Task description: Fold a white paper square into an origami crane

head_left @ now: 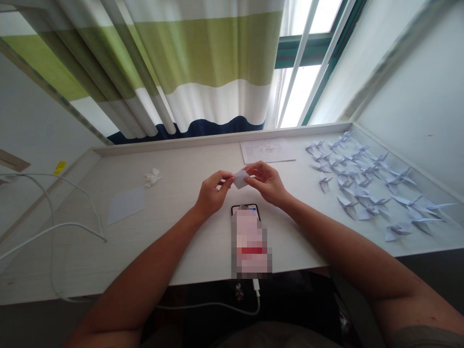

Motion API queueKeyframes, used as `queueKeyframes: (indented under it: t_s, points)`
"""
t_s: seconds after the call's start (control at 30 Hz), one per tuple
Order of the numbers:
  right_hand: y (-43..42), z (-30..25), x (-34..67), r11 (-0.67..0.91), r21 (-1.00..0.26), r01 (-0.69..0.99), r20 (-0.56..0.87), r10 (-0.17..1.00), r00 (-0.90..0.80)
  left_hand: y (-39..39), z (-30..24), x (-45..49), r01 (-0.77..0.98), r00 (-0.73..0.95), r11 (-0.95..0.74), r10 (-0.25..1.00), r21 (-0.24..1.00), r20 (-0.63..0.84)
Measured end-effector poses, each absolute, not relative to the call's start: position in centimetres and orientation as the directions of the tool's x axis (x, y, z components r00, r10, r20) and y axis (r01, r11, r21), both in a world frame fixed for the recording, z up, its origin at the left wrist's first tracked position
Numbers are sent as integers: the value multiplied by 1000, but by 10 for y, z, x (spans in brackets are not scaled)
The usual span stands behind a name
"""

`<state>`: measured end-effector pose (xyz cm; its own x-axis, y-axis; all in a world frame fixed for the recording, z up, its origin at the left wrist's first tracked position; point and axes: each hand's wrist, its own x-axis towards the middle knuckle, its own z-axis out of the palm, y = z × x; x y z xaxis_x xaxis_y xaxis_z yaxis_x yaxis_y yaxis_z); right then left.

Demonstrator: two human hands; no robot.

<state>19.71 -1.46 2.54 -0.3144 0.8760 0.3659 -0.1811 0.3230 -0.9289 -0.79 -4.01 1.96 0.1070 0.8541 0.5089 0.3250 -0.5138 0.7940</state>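
A small piece of folded white paper is held up between my two hands, above the middle of the white desk. My left hand pinches its left corner between thumb and fingertips. On the other side, my right hand grips the right edge, thumb in front and fingers behind. The paper looks like a compact diamond shape; its finer folds are too small to make out. Just below my hands lies a phone, its screen mostly blurred out, with a white charging plug at its lower end.
Many folded paper cranes spread over the desk's right side. Behind my hands lies a printed sheet. At left are a crumpled tissue, a flat paper sheet and a looping white cable. A raised rim borders the back.
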Motion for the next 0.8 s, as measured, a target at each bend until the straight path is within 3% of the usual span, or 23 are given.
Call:
queueKeyframes:
  t_s: [0.33, 0.63, 0.8]
  points:
    - [-10, 27, 203, 211, -957, -199, 268, 905, -331, -42, 25, -13, 437, 90, -632, 738, 640, 668]
    - [-17, 35, 206, 249, -951, -185, 302, 878, -371, -43, 24, -16, 446, 134, -739, 613, 505, 778]
    - [-15, 35, 209, 269, -938, -217, 337, 853, -399, -44, 26, -15, 423, 162, -753, 611, 504, 775]
